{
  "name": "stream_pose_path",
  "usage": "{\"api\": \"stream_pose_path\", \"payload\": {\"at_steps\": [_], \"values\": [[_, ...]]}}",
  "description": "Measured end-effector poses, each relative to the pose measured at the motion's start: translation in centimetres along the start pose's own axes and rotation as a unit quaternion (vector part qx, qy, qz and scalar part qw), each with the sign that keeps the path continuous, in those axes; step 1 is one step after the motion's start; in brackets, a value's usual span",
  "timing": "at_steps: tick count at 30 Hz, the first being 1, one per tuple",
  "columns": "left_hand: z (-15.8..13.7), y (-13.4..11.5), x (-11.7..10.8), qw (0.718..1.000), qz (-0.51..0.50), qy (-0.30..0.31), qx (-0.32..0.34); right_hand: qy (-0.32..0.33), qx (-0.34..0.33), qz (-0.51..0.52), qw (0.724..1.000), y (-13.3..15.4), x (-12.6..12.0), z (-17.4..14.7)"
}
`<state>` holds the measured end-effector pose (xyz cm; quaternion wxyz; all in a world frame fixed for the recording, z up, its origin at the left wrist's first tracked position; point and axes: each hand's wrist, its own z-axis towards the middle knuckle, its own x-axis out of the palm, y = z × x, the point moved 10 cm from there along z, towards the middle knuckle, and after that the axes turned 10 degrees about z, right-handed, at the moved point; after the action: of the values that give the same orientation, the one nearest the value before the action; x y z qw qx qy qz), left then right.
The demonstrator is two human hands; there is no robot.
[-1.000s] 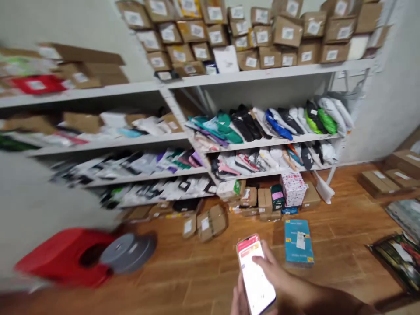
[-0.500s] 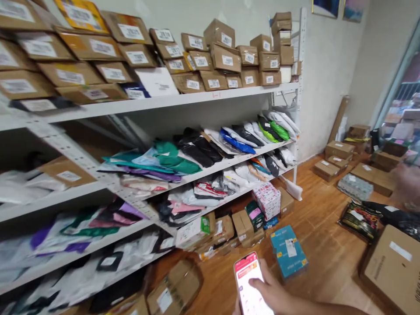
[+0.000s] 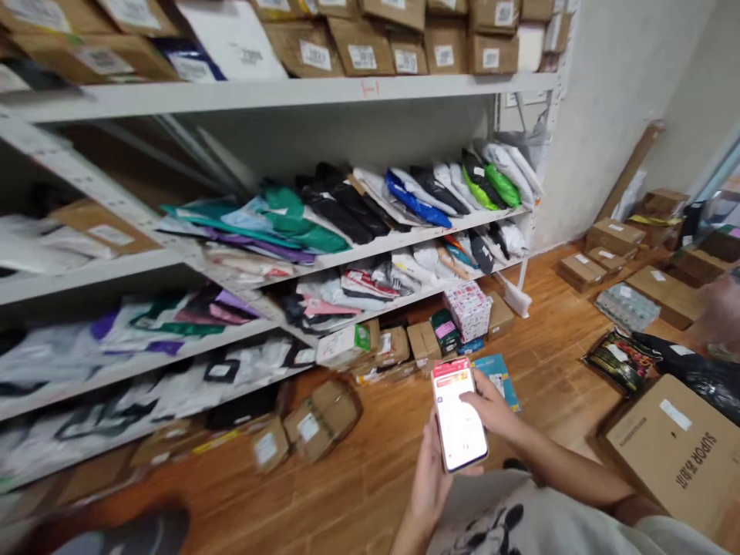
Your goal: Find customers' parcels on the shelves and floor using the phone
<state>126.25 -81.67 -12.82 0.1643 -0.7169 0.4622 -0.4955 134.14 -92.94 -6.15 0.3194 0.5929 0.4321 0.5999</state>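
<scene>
A smartphone (image 3: 459, 432) with a lit white screen and a red and orange banner is held low in front of my body. My left hand (image 3: 431, 466) cradles it from below and along its left edge, fingers wrapped behind. From the right, my right hand (image 3: 491, 405) grips the upper edge, its thumb lying over the screen and the other fingers partly hidden behind the phone. The small screen details cannot be read. Just beyond the phone, a blue box (image 3: 502, 378) lies on the floor, partly covered by my right hand.
A white shelf rack (image 3: 347, 92) carries labelled cartons on top and bagged parcels below. Cartons, with a pink-patterned box (image 3: 468, 310), line its foot. On the floor at right are a large carton (image 3: 674, 455), a black printed bag (image 3: 618, 358) and a clear-wrapped pack (image 3: 627, 307).
My view has tilted downward, so the shelves sit higher in the picture. My left hand and my shirt have come into fuller view. The phone stays in both hands.
</scene>
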Motion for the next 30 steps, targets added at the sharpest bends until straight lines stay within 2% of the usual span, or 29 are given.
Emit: {"api": "stream_pose_path", "payload": {"at_steps": [2, 5, 8, 12, 17, 19, 21, 23, 25, 27, 30], "values": [[-0.6, -0.5, 1.3, 1.000, -0.010, -0.012, 0.007, -0.020, 0.003, 0.001, 1.000, 0.6, -0.3, 0.0], [-1.1, -1.1, 2.3, 1.000, -0.014, 0.006, 0.022, -0.023, 0.021, 0.005, 1.000, 0.5, 0.2, -0.4], [-1.5, -0.9, 1.7, 0.999, -0.022, 0.006, 0.028, -0.017, 0.034, 0.017, 0.999, -0.4, 0.8, -0.7], [-1.8, -0.4, 0.6, 1.000, -0.018, -0.003, 0.022, -0.032, 0.006, -0.003, 0.999, -1.3, 1.0, -0.4], [-2.3, -1.0, 0.7, 0.999, -0.018, -0.006, 0.034, 0.022, 0.011, -0.040, 0.999, -2.3, 1.7, -1.2], [-2.4, -1.4, 1.1, 0.999, -0.032, -0.005, 0.034, 0.045, -0.049, -0.099, 0.993, -1.2, 1.5, -2.1], [-2.5, -1.7, 1.3, 0.998, -0.046, -0.011, 0.028, 0.071, -0.161, -0.186, 0.967, 0.6, 1.5, -3.6], [-2.6, -2.2, 1.4, 0.998, -0.051, -0.020, 0.025, 0.106, -0.274, -0.267, 0.918, 1.9, 1.7, -5.4], [-2.6, -2.6, 1.2, 0.998, -0.045, -0.029, 0.027, 0.132, -0.352, -0.325, 0.868, 2.4, 1.8, -6.8], [-2.5, -2.9, 0.9, 0.998, -0.036, -0.033, 0.030, 0.143, -0.391, -0.361, 0.835, 2.3, 1.6, -7.5], [-2.4, -3.0, 0.6, 0.998, -0.032, -0.026, 0.037, 0.168, -0.398, -0.382, 0.816, 2.0, 2.0, -7.5]]}}
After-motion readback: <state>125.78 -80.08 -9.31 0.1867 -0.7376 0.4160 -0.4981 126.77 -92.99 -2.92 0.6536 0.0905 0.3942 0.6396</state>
